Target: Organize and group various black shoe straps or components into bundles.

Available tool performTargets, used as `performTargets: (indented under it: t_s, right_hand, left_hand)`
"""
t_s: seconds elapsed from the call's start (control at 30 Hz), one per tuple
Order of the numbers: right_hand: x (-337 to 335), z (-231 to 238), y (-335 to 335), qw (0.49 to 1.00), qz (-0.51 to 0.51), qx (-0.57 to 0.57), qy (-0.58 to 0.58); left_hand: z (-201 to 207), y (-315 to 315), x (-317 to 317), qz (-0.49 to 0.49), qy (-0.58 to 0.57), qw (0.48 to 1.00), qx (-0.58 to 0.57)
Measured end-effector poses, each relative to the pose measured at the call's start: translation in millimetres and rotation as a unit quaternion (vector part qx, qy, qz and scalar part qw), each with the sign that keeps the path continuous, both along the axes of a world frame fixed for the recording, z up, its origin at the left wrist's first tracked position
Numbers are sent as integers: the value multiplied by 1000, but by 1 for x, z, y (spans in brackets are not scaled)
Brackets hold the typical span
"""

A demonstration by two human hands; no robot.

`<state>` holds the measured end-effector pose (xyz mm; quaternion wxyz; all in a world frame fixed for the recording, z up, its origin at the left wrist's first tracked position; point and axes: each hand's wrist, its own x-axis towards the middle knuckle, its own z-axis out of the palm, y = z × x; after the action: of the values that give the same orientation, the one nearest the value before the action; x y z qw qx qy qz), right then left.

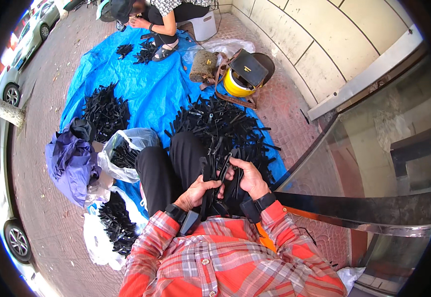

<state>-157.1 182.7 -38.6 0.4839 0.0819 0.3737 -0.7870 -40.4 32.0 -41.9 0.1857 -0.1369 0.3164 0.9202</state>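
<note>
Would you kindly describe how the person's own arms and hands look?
The left hand and right hand are ungloved. The left sleeve and right sleeve are red plaid with grey and whitish checks. Each wrist wears a black band, the left one and the right one, with a dark boxy module.
</note>
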Motion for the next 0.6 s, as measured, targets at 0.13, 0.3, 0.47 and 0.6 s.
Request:
performTargets:
  t_s: [0.13, 0.3, 0.47, 0.6]
  right_hand:
    - [-7, 24, 12, 992, -125, 17, -21]
    - [-18, 25, 34, 992, -104, 15, 75]
    - [-3, 40, -4, 834, 40, 231, 499]
    - [1, 44, -10, 616, 116, 198, 753]
  left_hand:
    - [6, -4, 0, 26, -61, 998, -2]
    - [6, -5, -9, 30, -41, 999, 4]
    - [9, -12, -13, 44, -40, 997, -45]
    - [20, -10, -11, 8, 112, 982, -155]
